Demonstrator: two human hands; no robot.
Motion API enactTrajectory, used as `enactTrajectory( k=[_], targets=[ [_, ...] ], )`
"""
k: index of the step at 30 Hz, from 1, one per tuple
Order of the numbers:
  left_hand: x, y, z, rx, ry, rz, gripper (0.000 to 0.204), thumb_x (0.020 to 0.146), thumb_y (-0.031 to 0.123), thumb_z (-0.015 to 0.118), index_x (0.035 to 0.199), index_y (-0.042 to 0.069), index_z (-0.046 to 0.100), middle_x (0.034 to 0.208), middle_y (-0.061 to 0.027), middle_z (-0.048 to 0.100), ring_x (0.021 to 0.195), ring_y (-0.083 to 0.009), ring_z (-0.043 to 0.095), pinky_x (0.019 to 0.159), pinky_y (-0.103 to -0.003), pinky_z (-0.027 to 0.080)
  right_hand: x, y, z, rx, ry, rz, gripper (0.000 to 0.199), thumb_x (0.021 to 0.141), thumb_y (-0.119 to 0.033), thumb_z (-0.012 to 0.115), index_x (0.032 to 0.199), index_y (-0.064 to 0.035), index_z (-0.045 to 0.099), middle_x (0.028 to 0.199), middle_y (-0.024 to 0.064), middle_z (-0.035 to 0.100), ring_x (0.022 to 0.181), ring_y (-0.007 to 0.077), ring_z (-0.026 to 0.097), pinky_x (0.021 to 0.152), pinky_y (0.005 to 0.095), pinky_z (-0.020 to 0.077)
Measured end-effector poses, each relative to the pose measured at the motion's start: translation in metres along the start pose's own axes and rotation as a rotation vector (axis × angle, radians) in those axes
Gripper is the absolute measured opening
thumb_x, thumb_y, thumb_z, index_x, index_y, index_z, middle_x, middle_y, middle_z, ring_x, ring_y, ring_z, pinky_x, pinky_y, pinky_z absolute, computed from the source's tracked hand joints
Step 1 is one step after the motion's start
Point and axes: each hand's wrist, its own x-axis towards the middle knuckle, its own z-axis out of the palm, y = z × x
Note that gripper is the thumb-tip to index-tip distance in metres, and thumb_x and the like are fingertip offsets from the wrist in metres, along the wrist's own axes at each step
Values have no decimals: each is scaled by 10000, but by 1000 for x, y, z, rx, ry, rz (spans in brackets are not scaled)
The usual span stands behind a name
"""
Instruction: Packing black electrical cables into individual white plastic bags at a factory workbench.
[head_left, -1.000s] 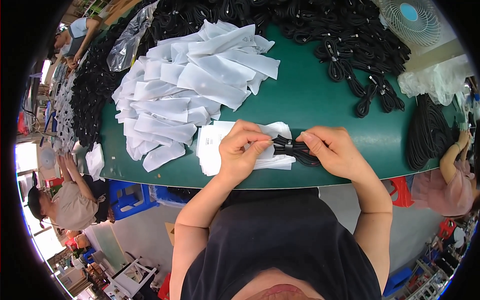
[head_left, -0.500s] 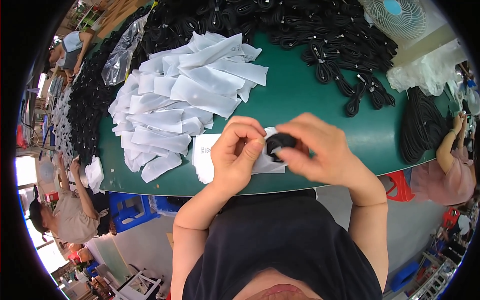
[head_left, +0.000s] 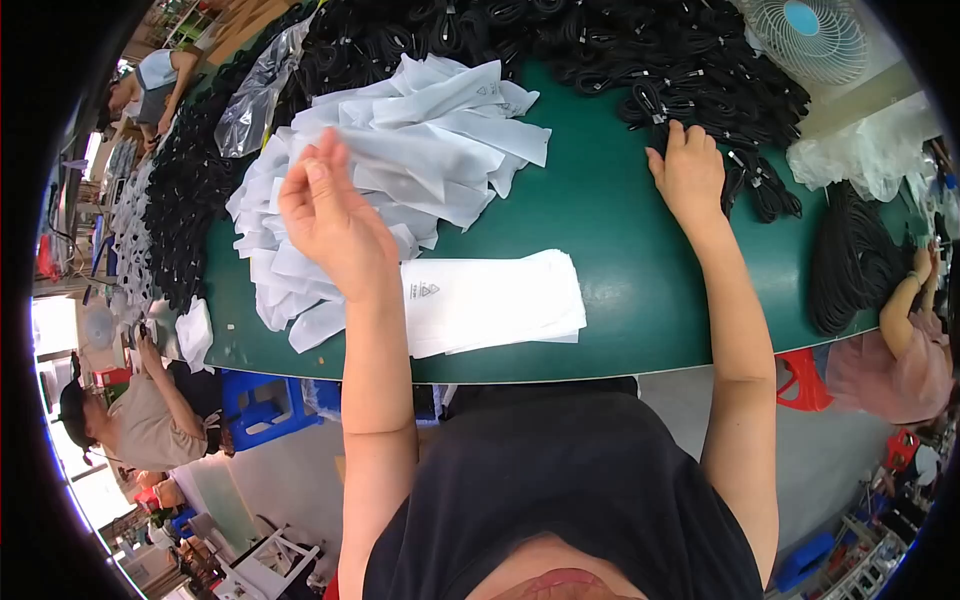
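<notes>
My left hand (head_left: 338, 225) is raised over a loose heap of frosted white pouches (head_left: 300, 235), its fingers loosely apart and nothing visibly held. Just beyond those fingertips, a pouch (head_left: 415, 155) looks smeared by motion. At the upper right, my right hand (head_left: 692, 180) reaches to the edge of a mass of coiled black cables (head_left: 590, 55). Its fingers are spread, with the tips at a black cable bundle (head_left: 650, 105); no firm grip shows. A flat stack of white pouches (head_left: 495, 305) with small printed marks lies between my forearms, near the table's front edge.
The green table (head_left: 610, 240) curves around me. A large black cable coil (head_left: 850, 260), clear plastic bags (head_left: 860, 150) and a fan (head_left: 810, 40) are at the right. A clear bag (head_left: 260, 95) lies upper left. Co-workers sit at both sides; a blue stool (head_left: 265, 405) is lower left.
Both hands have parted from above the stack. The left moved up-left over the pouch heap; the right moved up-right to the cables. The black coil and pouch between them have left that spot.
</notes>
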Motion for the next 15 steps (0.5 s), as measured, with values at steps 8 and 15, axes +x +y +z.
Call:
enactTrajectory(
  k=[8, 15],
  targets=[
    [-75, 2, -32, 882, -1037, 159, 241, 728, 47, 708, 947, 40, 607, 925, -115, 576, 831, -275, 557, 734, -328, 461, -6, -9, -19, 268, -42, 60, 414, 727, -200, 682, 1068, 22, 607, 915, 118, 563, 842, 286, 589, 696, 383, 506],
    [-99, -20, -47, 808, -937, -76, 108, 731, 20, 713, 820, 29, 652, 845, -85, 575, 767, -229, 553, 652, -303, 453, -18, -13, -109, 1030, -214, -42, 360, 698, -33, 669, 1052, 1, 617, 989, 120, 582, 814, 246, 611, 705, 308, 520]
  ],
)
